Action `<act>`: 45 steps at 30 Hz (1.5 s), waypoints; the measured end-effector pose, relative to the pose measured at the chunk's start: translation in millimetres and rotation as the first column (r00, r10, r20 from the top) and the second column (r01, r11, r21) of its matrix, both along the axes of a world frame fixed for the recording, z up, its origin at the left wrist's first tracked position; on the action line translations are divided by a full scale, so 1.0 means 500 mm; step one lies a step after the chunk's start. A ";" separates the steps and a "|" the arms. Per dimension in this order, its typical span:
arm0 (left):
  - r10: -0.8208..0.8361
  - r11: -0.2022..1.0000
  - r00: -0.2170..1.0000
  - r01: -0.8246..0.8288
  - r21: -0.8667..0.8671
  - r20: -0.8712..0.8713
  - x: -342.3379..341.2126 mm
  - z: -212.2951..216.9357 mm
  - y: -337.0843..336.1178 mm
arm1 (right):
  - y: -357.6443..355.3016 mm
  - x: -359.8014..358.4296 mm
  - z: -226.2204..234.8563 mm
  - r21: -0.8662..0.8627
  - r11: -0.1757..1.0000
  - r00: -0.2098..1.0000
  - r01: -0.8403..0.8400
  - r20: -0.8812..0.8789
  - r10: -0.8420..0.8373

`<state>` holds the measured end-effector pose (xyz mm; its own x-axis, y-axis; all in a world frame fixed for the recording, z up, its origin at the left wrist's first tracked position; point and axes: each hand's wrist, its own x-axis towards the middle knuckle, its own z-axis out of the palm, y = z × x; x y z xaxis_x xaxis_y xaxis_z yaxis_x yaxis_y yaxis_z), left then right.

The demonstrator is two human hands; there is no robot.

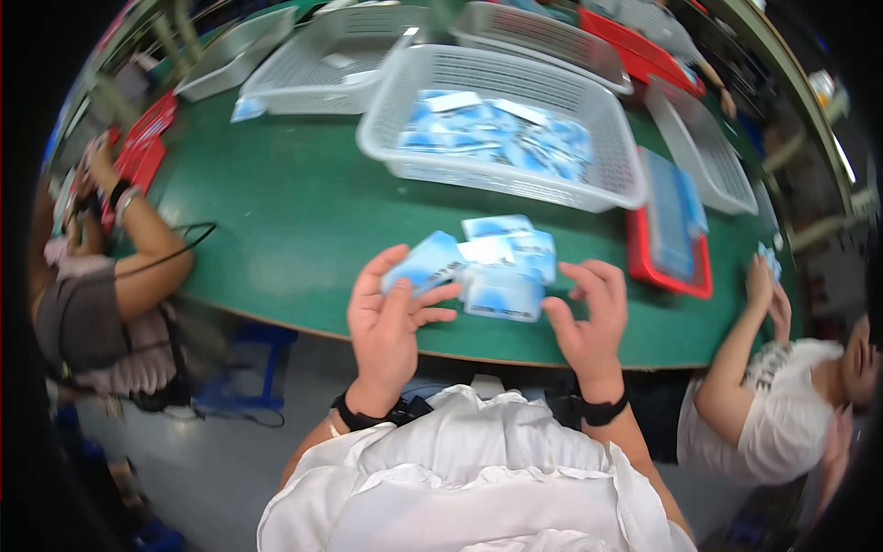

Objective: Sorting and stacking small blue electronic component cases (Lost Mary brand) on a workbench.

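Between the thumb and fingers of my left hand [384,317] is a flat blue-and-white packet [429,261], tilted above the green table. Several similar packets [504,293] lie overlapping in a small pile just right of it. My right hand [593,322] hovers at the right side of that pile, its thumb and fingers curved and apart, with nothing between them. Beyond the pile stands a white perforated basket [515,190] with many more of these packets [497,136] inside. Motion blurs the packets a little.
Other grey-white baskets [317,98] line the far side of the green table [267,212]. At the right, a red tray [676,281] holds blue flat items, near a long basket [706,152]. People sit at the left [101,294] and right [782,405]; red trays [143,152] lie far left.
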<state>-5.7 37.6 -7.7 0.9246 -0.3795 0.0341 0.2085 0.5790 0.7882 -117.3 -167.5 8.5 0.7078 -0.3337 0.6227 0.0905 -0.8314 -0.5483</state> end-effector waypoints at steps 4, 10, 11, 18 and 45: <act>0.068 0.997 0.997 -0.069 0.020 0.029 -0.029 -0.019 0.064 | 0.014 0.012 -0.025 -0.017 0.995 0.995 -0.103 -0.019 0.103; -0.074 0.997 0.996 0.072 0.037 0.055 -0.027 -0.011 0.079 | 0.014 0.000 -0.027 -0.008 0.999 0.999 -0.031 -0.018 0.031; -0.137 0.990 0.988 0.134 0.043 0.076 -0.023 -0.013 0.081 | 0.016 0.007 -0.027 0.005 1.000 1.000 -0.005 -0.012 0.005; -0.173 0.982 0.974 0.159 0.099 0.147 -0.034 -0.014 0.092 | 0.015 0.008 -0.039 0.117 0.993 1.000 -0.012 -0.003 0.013; 0.367 0.903 0.930 -0.345 0.254 -0.040 -0.179 -0.078 0.258 | -0.039 -0.006 -0.074 0.242 0.967 0.970 -0.077 0.241 0.017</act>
